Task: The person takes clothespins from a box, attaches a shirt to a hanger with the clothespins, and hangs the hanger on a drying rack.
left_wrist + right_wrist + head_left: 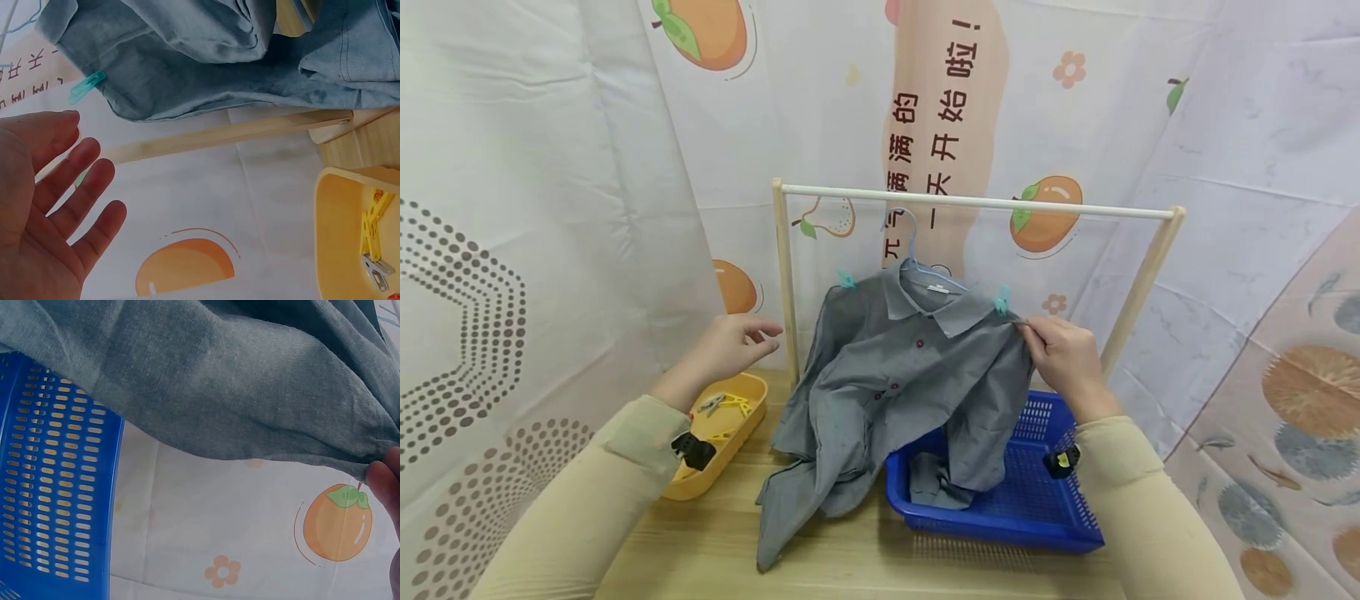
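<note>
A grey button-up shirt (917,350) is on a light-blue clothes hanger (912,242), its hook close below the white rail; contact there is unclear. Teal clothespins clip both shoulders, one on the left (846,279) and one on the right (1002,300). My right hand (1063,354) pinches the shirt's right shoulder edge just outside the clothespin. In the right wrist view, only fingertips (387,478) show at the pulled cloth. My left hand (733,346) is apart from the shirt, left of the rack post, with loosely bent fingers and nothing held.
The rack's white rail (977,201) spans two wooden posts. A blue basket (1022,533) stands beneath the shirt, with one sleeve hanging into it. At left, a yellow bin (752,425) contains several clothespins (373,231). Printed curtains surround the wooden table (700,550).
</note>
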Motion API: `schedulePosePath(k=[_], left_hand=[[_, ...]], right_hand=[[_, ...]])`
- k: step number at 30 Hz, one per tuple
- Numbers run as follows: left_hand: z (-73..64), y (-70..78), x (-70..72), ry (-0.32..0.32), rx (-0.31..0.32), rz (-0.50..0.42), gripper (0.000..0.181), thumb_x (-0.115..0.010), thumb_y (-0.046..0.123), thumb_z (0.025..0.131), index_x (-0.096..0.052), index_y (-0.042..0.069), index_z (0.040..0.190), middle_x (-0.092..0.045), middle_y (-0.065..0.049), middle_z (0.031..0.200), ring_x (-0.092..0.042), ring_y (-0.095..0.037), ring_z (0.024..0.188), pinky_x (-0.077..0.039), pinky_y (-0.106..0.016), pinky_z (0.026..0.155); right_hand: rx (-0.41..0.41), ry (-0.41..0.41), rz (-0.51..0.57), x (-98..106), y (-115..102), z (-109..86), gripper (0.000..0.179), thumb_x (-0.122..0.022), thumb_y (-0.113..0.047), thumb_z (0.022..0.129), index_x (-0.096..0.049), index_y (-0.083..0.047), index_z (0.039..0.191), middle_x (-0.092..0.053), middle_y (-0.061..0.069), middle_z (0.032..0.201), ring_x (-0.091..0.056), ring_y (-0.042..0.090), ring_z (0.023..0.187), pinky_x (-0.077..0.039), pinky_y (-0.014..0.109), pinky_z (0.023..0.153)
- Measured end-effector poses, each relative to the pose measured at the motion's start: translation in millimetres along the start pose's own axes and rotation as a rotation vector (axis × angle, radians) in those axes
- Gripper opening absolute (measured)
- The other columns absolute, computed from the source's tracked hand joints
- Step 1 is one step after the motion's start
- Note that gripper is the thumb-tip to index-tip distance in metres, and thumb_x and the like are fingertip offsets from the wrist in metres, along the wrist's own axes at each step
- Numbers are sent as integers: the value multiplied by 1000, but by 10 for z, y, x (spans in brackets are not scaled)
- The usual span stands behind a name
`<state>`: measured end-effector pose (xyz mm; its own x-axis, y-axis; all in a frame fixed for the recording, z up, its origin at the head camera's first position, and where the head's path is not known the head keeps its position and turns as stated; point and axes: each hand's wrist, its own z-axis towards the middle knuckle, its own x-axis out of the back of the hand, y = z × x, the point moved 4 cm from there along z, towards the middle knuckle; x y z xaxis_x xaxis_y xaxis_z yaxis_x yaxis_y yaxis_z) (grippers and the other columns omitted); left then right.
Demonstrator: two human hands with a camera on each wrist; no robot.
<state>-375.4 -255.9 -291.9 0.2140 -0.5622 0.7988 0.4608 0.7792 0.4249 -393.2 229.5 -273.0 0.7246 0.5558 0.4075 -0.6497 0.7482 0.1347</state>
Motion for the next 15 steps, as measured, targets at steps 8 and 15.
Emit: schedulePosePath(k=[8, 15], left_hand=[[8, 100, 32, 19, -18, -12, 30, -70, 20, 99, -73, 4, 124, -73, -10, 116, -67, -25, 94, -54, -47, 78], [34, 249, -27, 0, -48, -30, 33, -73, 25, 96, -74, 7, 123, -73, -8, 116, -67, -22, 96, -54, -43, 77]], right_hand=[[-10, 19, -18, 38, 19, -22, 7, -78, 1, 83, -73, 1, 88, -71, 17, 78, -67, 33, 63, -52, 48, 53], [-22, 17, -23, 67, 51, -59, 4, -76, -1, 86, -74, 2, 88, -72, 19, 79, -68, 35, 66, -53, 50, 55]])
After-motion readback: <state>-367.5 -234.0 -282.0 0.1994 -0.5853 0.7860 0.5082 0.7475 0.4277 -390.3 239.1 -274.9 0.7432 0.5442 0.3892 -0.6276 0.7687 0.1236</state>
